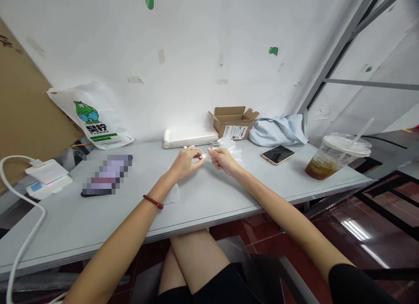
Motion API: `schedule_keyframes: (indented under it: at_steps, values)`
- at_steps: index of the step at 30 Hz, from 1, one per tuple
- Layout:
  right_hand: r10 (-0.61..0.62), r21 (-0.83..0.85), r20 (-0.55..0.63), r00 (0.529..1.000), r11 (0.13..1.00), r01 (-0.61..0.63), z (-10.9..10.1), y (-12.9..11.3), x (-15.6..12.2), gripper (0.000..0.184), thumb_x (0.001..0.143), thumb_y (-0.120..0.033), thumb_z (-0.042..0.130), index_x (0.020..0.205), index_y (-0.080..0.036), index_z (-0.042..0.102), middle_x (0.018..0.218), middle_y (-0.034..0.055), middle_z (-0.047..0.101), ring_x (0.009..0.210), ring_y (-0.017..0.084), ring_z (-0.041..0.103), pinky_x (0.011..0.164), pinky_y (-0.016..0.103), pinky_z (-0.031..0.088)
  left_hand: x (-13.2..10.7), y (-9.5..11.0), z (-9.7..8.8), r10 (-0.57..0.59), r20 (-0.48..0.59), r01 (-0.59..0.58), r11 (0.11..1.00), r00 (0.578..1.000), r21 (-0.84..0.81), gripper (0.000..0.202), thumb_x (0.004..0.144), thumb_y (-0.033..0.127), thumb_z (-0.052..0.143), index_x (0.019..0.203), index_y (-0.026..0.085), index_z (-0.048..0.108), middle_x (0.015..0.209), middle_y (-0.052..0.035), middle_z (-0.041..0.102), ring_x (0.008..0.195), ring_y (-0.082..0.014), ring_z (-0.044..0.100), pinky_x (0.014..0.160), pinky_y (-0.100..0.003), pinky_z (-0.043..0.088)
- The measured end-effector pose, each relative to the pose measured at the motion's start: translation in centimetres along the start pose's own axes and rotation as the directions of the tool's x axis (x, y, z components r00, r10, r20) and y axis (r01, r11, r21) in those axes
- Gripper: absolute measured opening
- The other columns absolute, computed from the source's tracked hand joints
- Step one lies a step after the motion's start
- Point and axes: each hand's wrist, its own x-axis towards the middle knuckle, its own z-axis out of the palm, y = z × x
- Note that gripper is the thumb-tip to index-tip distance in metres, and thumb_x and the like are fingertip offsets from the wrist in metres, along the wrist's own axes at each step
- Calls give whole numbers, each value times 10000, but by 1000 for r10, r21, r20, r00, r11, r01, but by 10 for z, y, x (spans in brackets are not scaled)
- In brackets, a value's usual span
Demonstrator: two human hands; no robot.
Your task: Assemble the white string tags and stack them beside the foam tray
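My left hand point(186, 163), with a dark red bead bracelet point(153, 202) at the wrist, pinches a small white cylindrical piece point(203, 156) between thumb and fingertips. From the other side my right hand point(225, 161) closes its fingers on the far end of the same piece, just above the grey table point(209, 195). Too little shows to tell exactly what the piece is. Behind my right hand lies a pile of clear plastic pieces point(235, 152). Another translucent piece point(172, 194) lies under my left wrist. A small white item peeks out behind my left fingers.
At the back stand a stack of white trays point(190, 137), an open cardboard box point(233, 123) and a light blue cloth bag point(278, 130). Phones lie left point(108, 175) and right point(278, 155). A drink cup point(337, 158) stands right; a charger point(49, 177) and white plastic bag point(91, 114) are left.
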Motion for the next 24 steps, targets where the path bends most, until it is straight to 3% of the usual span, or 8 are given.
schedule_keyframes:
  at_steps: [4,6,9,13,16,18,21,24]
  values:
    - [-65,7,0,998,998,65,1,2,1,525,708,-591,663,624,-213,309,496,-105,240,416,27,177,373,180,168,0,1,-6,-199,126,218,962,972,-167,318,830,421,505,673,176,634,702,-34,669,661,-157,572,651,-280,445]
    - [-98,-6,5,995,995,98,2,3,3,516,697,-611,657,641,-212,335,501,-101,262,414,31,196,371,182,195,0,0,-8,-244,175,281,932,954,-228,380,838,457,487,628,169,618,667,-39,652,629,-151,562,617,-272,440]
    - [-144,-28,6,990,989,144,3,4,3,511,683,-618,663,644,-208,359,502,-99,264,416,33,207,368,183,205,0,-1,-8,-257,165,294,919,952,-263,364,810,452,527,604,163,609,633,-31,624,592,-138,530,588,-262,421]
    - [-123,-14,2,992,992,123,4,4,3,521,688,-603,670,620,-212,332,504,-101,233,421,32,183,370,184,177,1,3,-5,-267,73,276,944,961,-180,308,776,403,566,589,163,608,597,-12,598,559,-126,490,551,-254,374]
    - [-72,-18,-24,997,997,72,2,4,4,516,704,-598,655,611,-216,321,495,-101,230,414,37,173,368,193,173,3,-1,-4,-256,46,260,956,965,-137,288,771,404,580,614,167,619,634,-14,632,596,-136,522,582,-255,390]
    - [-122,-82,-81,989,990,115,-4,4,7,485,733,-598,618,607,-212,354,487,-85,284,408,48,217,373,206,208,4,-10,-6,-263,60,269,954,963,-131,304,780,434,568,648,171,646,680,-25,669,634,-151,561,612,-261,413]
    - [-336,-331,-179,925,906,265,-17,1,11,398,798,-549,547,648,-186,478,523,-36,433,449,81,354,434,225,297,5,-33,-11,-325,-24,323,944,945,-72,289,808,378,503,692,178,675,752,-41,706,733,-183,616,683,-274,450]
    - [-500,-567,-233,834,767,301,-34,-5,14,311,837,-458,499,776,-166,589,602,2,551,535,114,454,535,244,364,4,-56,-18,-420,-157,433,899,894,64,217,745,207,483,727,177,697,823,-51,731,811,-210,643,757,-293,474]
